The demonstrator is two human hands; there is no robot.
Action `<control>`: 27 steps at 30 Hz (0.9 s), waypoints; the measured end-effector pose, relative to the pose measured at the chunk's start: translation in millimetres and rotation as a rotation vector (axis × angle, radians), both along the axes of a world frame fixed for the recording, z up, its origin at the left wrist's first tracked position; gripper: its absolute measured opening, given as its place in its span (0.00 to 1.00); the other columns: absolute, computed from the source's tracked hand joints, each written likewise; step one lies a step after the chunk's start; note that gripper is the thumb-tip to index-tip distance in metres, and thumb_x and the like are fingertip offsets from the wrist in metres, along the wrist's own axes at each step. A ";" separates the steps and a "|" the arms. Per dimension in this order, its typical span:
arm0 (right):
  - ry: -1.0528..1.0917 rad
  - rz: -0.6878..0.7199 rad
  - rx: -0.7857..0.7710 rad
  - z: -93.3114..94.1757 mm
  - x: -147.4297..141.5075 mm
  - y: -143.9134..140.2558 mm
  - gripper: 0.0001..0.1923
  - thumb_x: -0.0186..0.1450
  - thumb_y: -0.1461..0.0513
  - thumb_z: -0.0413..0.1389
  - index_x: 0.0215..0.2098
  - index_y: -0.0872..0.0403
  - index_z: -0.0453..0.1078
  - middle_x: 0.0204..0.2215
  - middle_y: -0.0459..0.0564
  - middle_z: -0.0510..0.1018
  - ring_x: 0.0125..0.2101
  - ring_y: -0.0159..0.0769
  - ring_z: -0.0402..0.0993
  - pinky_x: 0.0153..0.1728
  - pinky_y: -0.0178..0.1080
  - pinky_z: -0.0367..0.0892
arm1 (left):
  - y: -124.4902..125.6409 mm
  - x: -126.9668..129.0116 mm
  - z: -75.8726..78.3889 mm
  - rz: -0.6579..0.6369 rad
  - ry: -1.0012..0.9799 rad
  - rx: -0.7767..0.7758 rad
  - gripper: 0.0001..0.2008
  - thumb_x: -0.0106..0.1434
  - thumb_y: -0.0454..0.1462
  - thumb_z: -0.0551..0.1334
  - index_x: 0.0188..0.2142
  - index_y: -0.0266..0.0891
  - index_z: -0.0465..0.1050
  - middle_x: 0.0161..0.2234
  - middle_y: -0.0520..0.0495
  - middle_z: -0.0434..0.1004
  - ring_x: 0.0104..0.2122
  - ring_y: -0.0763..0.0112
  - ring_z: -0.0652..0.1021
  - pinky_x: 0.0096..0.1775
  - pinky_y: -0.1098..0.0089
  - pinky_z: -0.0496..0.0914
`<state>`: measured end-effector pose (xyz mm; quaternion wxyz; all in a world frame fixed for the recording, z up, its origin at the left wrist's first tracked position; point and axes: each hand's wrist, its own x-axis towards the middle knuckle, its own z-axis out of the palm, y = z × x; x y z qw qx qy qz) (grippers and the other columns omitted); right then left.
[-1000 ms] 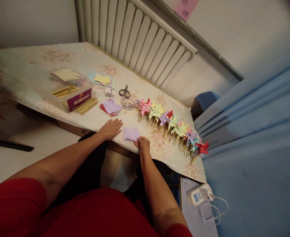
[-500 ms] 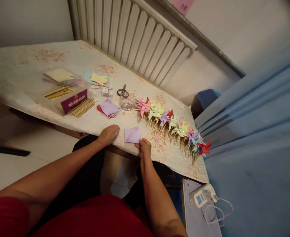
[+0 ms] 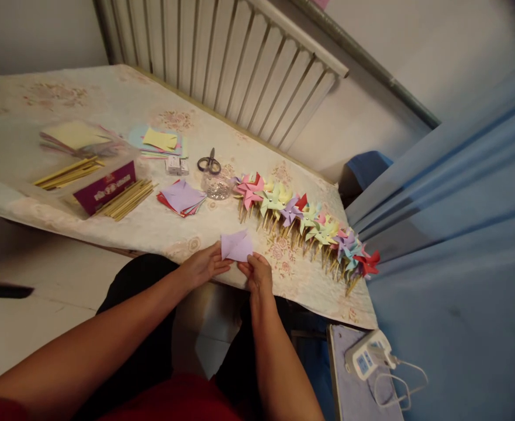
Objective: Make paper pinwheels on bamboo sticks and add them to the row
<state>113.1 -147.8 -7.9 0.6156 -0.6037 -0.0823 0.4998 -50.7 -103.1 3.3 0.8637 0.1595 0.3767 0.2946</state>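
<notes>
Between my hands, at the table's near edge, is a square of purple paper [image 3: 237,245] with slits cut in from its corners. My left hand [image 3: 205,264] pinches its left edge, thumb on top and the other fingers underneath. My right hand [image 3: 259,271] grips the lower right corner between thumb and fingers. Left of the sheet lies a pile of purple and red paper squares [image 3: 181,197]. A clear dish of small shiny pins [image 3: 218,188] sits beyond it, with black-handled scissors [image 3: 210,162] just behind.
A row of finished paper pinwheels [image 3: 290,210] on sticks runs along the right. To the left stand a clear plastic box [image 3: 71,199], wooden sticks [image 3: 128,199], a small white box [image 3: 177,165] and more paper [image 3: 159,139]. A white corded device [image 3: 366,354] rests on a side surface.
My left hand has moved right from the table edge and taken hold of the purple paper's left side. My right hand keeps its hold. The view has shifted slightly.
</notes>
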 end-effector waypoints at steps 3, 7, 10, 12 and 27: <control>0.028 0.028 0.031 -0.6 1.9 -1.9 0.12 0.52 0.66 0.65 0.32 0.55 0.69 0.21 0.44 0.79 0.20 0.29 0.76 0.25 0.32 0.78 | 9.4 11.9 -1.6 0.055 -0.077 -0.049 0.11 0.65 0.35 0.63 0.46 0.35 0.74 0.37 0.41 0.83 0.34 0.62 0.83 0.41 0.62 0.79; 0.021 0.046 0.081 -1.8 2.9 -0.2 0.13 0.51 0.63 0.65 0.33 0.56 0.71 0.22 0.45 0.80 0.19 0.30 0.76 0.23 0.31 0.76 | 22.4 23.4 -3.9 0.049 -0.108 -0.035 0.14 0.62 0.29 0.63 0.48 0.35 0.75 0.35 0.43 0.84 0.35 0.61 0.83 0.38 0.63 0.79; -0.047 0.025 0.124 -1.4 0.8 5.7 0.15 0.49 0.61 0.66 0.34 0.56 0.71 0.21 0.44 0.79 0.19 0.29 0.75 0.21 0.31 0.74 | 33.6 28.4 -4.6 0.024 -0.128 0.013 0.12 0.60 0.29 0.64 0.45 0.33 0.77 0.32 0.43 0.84 0.32 0.62 0.83 0.36 0.65 0.78; -0.108 0.014 0.160 0.5 -1.0 11.2 0.16 0.50 0.59 0.66 0.34 0.57 0.72 0.21 0.43 0.78 0.19 0.29 0.74 0.22 0.31 0.74 | 41.8 31.3 -4.8 0.023 -0.141 0.054 0.12 0.58 0.29 0.67 0.42 0.32 0.78 0.31 0.42 0.84 0.30 0.63 0.83 0.35 0.66 0.78; -0.484 0.049 0.261 16.7 9.2 67.0 0.21 0.63 0.47 0.57 0.44 0.54 0.74 0.29 0.43 0.79 0.22 0.30 0.75 0.26 0.32 0.71 | 96.3 38.5 12.1 0.113 -0.153 0.233 0.20 0.56 0.32 0.69 0.49 0.31 0.76 0.35 0.41 0.84 0.30 0.64 0.83 0.35 0.67 0.76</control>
